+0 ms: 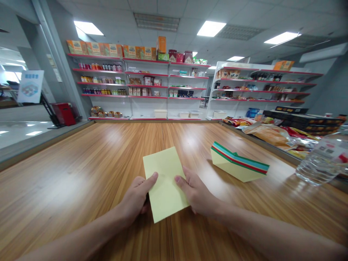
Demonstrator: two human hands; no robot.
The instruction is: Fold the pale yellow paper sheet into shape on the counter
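A pale yellow sheet of paper is held up over the wooden table, tilted a little. My left hand grips its left edge, thumb on the front face and fingers behind. On the opposite edge, my right hand pinches the paper the same way, its fingers mostly hidden behind. Whether the paper is folded or a single layer, I cannot tell. To the right stands a folded paper boat, pale yellow below with green, blue, white and red stripes along its top. Neither hand touches the boat.
The wooden table spreads around my hands. A clear plastic bottle stands at the right edge, near packaged snacks and dark boxes. Stocked shelves line the back. A red box sits beyond the table at left.
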